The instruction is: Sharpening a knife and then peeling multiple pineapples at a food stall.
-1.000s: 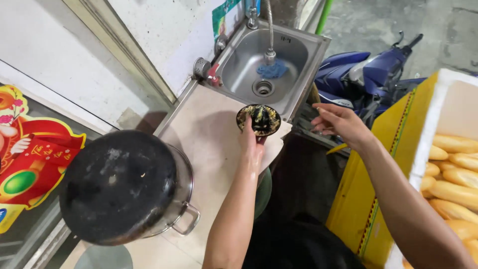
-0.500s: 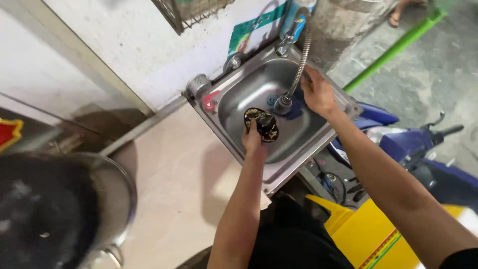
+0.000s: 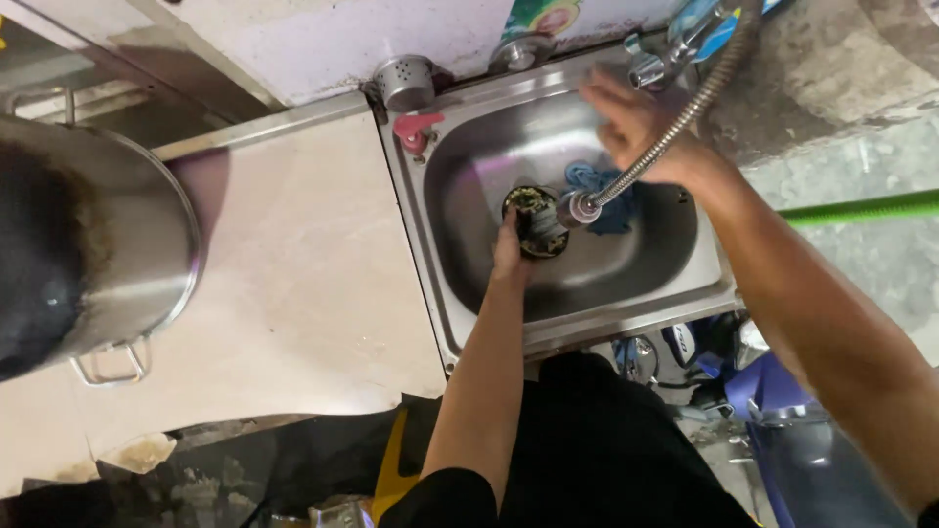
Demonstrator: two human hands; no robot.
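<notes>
Head view, steel sink, beige counter, concrete floor

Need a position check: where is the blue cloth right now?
Head view: the blue cloth lies in the steel sink, right of the round strainer, under the hose nozzle.

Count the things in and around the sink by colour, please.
Silver: 3 – sink, hose, pot
Blue: 1 – cloth
Red: 1 – plug
Dark: 1 – strainer in the left hand
Green: 1 – pipe
Total: 7
</notes>
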